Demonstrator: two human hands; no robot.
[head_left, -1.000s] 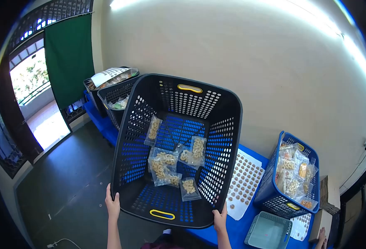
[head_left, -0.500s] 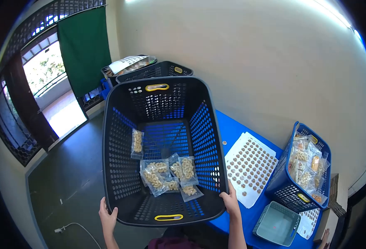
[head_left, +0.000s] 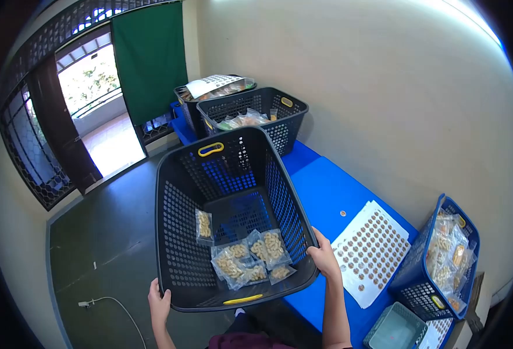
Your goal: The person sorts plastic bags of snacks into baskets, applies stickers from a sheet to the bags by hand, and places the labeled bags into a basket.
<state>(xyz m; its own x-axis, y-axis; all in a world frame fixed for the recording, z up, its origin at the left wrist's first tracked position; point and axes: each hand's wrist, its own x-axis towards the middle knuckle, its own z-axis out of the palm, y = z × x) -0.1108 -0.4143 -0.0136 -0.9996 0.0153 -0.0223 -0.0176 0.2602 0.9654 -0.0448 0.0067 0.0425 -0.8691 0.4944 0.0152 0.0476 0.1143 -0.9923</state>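
Note:
Between my two hands hangs a large black perforated basket [head_left: 178,267] with yellow-rimmed handles, tilted so its inside faces me. My left hand [head_left: 159,302] grips its near left corner; my right hand [head_left: 324,256] is closed on the rim at the right, thumb on top. Several clear packets of pale curved snack pieces or nuts [head_left: 231,264] lie loose on the basket's near side. One more packet [head_left: 204,225] leans at the left wall. The fingers under the rim are partly hidden.
On the blue table [head_left: 326,180] lie sticker sheets [head_left: 373,250]. A blue basket of packets [head_left: 428,291] and a small grey-green basket [head_left: 396,328] stand right. A dark basket with packets [head_left: 291,119] and another basket under a sheet [head_left: 192,110] stand behind. A white cable [head_left: 117,301] crosses the floor.
The basket has come lower and tilted, held in both hands, and the view has turned left. More of the dark basket behind, with packets inside, now shows.

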